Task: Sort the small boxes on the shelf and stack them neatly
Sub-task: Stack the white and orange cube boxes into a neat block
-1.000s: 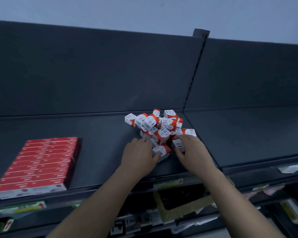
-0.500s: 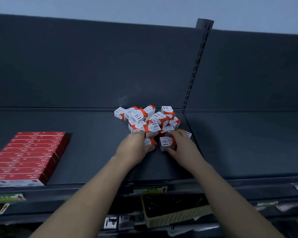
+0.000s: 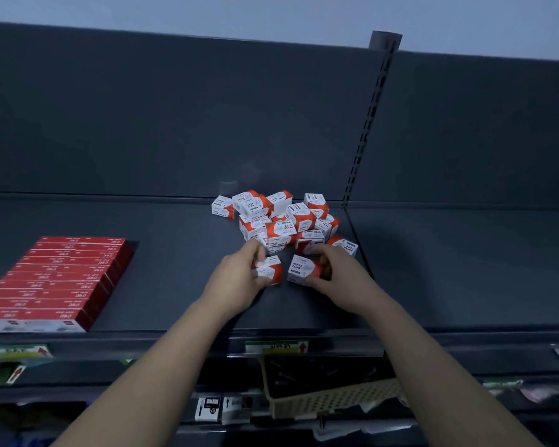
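Observation:
A loose heap of several small white-and-orange paper-clip boxes (image 3: 281, 221) lies on the dark shelf (image 3: 175, 253), close to the back panel. In front of the heap my left hand (image 3: 239, 279) grips one box (image 3: 271, 269) between thumb and fingers. My right hand (image 3: 339, 279) holds another box (image 3: 302, 269) just to the right of it. The two held boxes sit side by side, a small gap between them, slightly nearer to me than the heap.
A flat block of red boxes (image 3: 55, 282) lies at the shelf's left. A slotted upright (image 3: 365, 130) divides the back panel, and a shelf joint runs just right of the heap. Below the shelf edge with its price label (image 3: 276, 346) sits a cream basket (image 3: 329, 391).
Both hands have drawn one box each out of the heap towards me. The camera view has shifted a little.

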